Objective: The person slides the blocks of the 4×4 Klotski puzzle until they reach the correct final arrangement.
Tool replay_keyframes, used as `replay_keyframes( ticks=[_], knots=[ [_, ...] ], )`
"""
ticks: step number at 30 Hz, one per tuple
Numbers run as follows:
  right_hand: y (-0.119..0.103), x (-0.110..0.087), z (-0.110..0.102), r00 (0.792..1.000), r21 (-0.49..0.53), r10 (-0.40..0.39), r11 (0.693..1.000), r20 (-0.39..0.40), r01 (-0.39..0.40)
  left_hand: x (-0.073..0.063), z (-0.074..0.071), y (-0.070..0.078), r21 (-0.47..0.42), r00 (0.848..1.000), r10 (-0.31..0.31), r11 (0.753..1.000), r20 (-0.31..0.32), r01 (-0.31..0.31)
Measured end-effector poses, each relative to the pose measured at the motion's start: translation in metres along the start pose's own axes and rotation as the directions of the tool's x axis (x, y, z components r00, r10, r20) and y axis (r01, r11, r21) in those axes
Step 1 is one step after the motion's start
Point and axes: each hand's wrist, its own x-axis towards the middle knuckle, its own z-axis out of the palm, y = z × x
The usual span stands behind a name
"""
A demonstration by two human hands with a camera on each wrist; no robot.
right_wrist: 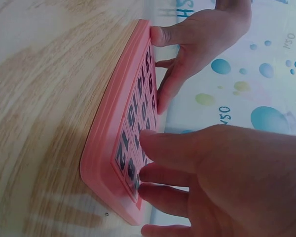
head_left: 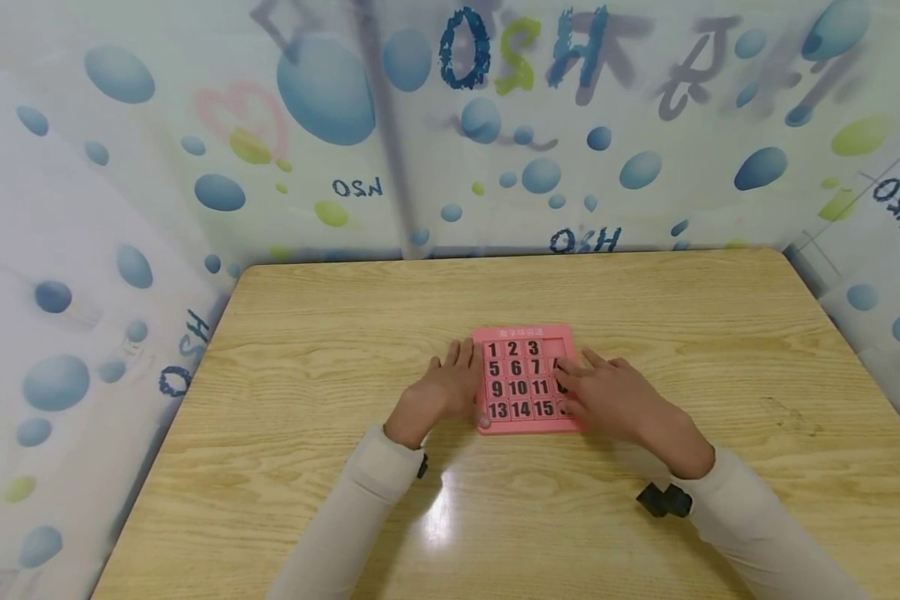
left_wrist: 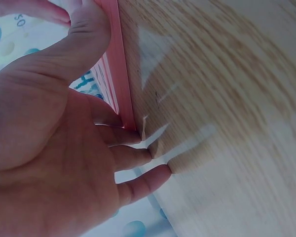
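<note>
A pink number slide puzzle (head_left: 528,427) lies flat on the wooden table, its black-numbered tiles set in rows. The top-right slot, beside tile 3 (head_left: 533,348), shows bare pink base. My left hand (head_left: 450,387) rests along the puzzle's left side, fingers extended and thumb on the lower-left corner; in the left wrist view some fingertips (left_wrist: 160,170) reach the table. My right hand (head_left: 618,400) lies over the right column, partly hiding its tiles. In the right wrist view, its thumb and fingertips touch the tiles near tile 12 (right_wrist: 122,150).
The wooden table (head_left: 307,333) stands against a wall sheet (head_left: 457,183) printed with blue and green drops and lettering. Similar sheets hang at left and right. A dark wrist device (head_left: 663,500) sits at the right sleeve.
</note>
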Motion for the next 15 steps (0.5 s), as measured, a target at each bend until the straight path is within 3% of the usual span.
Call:
replay_keyframes(
  ticks=[15],
  knots=[
    [-0.0016, 0.0054, 0.0001, 1.000, 0.001, 0.021, 1.000, -0.001, -0.021, 0.0000, 0.0002, -0.0007, -0.011, 1.000, 0.005, 1.000, -0.005, -0.005]
  ],
)
